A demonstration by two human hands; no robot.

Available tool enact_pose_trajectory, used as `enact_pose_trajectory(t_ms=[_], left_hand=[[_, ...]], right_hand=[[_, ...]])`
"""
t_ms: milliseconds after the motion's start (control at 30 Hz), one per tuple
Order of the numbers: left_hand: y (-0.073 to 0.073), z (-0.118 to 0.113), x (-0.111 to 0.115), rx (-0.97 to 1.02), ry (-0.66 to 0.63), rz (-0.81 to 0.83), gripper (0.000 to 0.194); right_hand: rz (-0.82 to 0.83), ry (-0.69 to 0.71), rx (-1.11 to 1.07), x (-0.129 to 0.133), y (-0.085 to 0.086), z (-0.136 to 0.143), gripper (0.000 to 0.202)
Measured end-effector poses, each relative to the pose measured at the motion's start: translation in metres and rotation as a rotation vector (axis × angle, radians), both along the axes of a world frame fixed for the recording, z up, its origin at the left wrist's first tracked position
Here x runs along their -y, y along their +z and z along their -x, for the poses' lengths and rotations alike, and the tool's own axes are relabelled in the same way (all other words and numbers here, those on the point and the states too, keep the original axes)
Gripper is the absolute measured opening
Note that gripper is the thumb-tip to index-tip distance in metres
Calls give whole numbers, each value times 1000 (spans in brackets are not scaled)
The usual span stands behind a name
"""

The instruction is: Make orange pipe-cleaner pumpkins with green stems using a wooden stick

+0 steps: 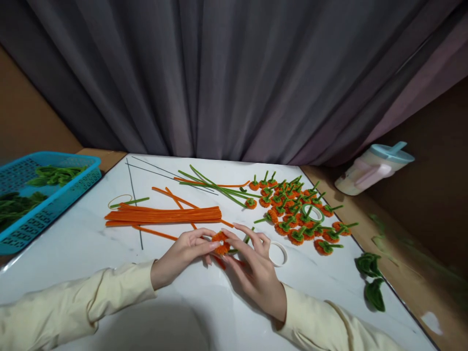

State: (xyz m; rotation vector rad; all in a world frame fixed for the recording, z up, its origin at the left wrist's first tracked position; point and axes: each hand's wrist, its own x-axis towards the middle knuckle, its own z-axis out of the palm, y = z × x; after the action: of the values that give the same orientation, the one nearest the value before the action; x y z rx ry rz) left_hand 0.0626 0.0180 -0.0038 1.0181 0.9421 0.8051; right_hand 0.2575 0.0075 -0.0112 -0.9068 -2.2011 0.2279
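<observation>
Pinching a small orange piece (221,247) between fingertips of left hand (192,251) and right hand (256,267), just off the near right end of the orange bundle (164,215). Showing green stems (219,187) beyond the bundle, stalked orange pieces (290,203) well to its right, a lidded cup (369,170) farther right of it, and a blue basket (73,191) to its left.

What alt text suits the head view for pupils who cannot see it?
A person's left fingers and right fingers hold an orange piece over a white table. Orange strips lie beyond; similar green-stemmed pieces cluster to the right.
</observation>
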Motion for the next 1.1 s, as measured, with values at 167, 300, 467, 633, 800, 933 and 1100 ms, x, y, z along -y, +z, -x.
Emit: enact_pose_trajectory(t_ms=[167,300,467,633,800,933,1100], left_hand=[[-3,0,1,-53,71,-45,33],[-5,0,4,-178,110,-152,33],[-5,0,11,-322,127,-316,31],[-4,2,16,-432,113,-590,20],[-3,4,17,-451,63,-798,21],[-1,6,18,-417,33,-848,21],[4,4,17,-74,65,-401,22]], right_hand=[[50,24,-143,-1,-5,2,43],[68,-51,-191,-1,-5,3,46],[13,-82,-72,-1,3,1,25],[5,-12,-111,-1,8,3,17],[0,70,-136,0,9,4,16],[-26,79,-135,0,10,4,14],[-252,31,-86,-1,2,2,13]])
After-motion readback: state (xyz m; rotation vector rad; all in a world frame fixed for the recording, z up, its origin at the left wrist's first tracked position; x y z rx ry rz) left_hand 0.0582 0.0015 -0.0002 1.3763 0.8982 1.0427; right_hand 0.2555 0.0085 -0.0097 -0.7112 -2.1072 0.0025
